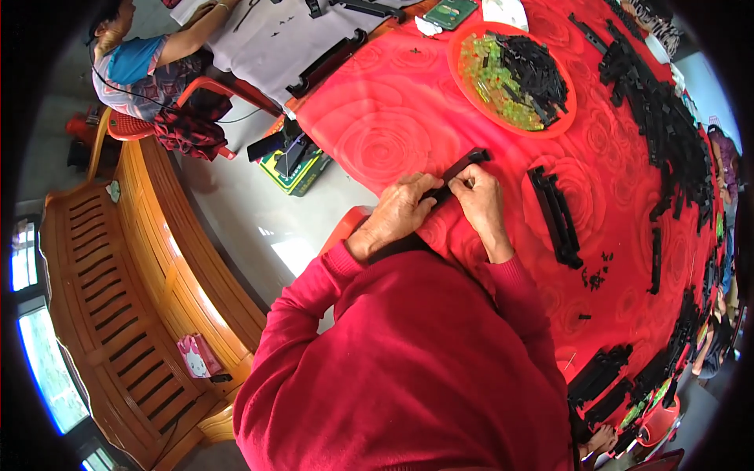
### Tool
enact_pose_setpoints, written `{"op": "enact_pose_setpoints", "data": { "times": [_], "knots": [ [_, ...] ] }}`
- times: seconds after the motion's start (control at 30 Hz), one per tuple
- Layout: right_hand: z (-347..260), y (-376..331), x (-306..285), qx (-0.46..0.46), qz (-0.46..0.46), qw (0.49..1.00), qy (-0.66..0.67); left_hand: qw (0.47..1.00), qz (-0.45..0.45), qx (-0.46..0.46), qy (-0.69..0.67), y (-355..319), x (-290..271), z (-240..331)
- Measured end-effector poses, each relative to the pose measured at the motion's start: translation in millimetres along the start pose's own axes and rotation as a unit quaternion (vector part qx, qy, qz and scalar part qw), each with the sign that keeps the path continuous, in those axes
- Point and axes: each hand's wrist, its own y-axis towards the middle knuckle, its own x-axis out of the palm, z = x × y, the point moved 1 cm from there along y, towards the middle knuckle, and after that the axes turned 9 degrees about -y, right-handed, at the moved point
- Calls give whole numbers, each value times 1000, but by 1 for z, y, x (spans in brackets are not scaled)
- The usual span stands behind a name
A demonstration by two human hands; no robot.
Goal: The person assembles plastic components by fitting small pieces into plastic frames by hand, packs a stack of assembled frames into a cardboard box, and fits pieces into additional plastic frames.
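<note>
My left hand (402, 206) is closed around the near end of a long black plastic bar (469, 160), which slants away to the right just above the table's edge. Bent fingers of my right hand (481, 201) pinch together against the bar's side, near its middle. Whatever lies between those fingertips is too small or hidden to make out. To the right, a pair of similar black bars (554, 216) lies on the red tablecloth (385, 145). Close by them is a scatter of tiny black pieces (597, 272).
Beyond my hands, an orange-red basin (456, 69) holds yellow-green and black parts. Black bars are heaped (644, 102) along the right side. A person (141, 71) sits at a grey-covered table at upper left. A wooden bench (102, 290) stands left, with a green-yellow box (294, 173) nearer.
</note>
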Motion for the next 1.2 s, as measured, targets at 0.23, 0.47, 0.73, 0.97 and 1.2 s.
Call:
{"op": "enact_pose_setpoints", "data": {
  "times": [0.23, 0.47, 0.73, 0.97, 1.2],
  "knots": [
    [-15, -19, -26, -50, 33, 998, 34, 993, -75, 91, -29, 20, -17, -1],
    [5, -28, -33, -100, 135, 974, 153, 971, 4, 185, 153, 21, -31, -16],
    [-17, 0, -38, -156, 55, 813, 558, 927, 40, 275, 252, -2, 0, -6],
    [-28, 23, -6, -129, 76, 791, 594, 909, 12, 276, 312, -5, 9, -18],
    [-23, 26, 3, -146, 32, 788, 598, 909, 8, 250, 333, -4, 12, -20]
  ]
}}
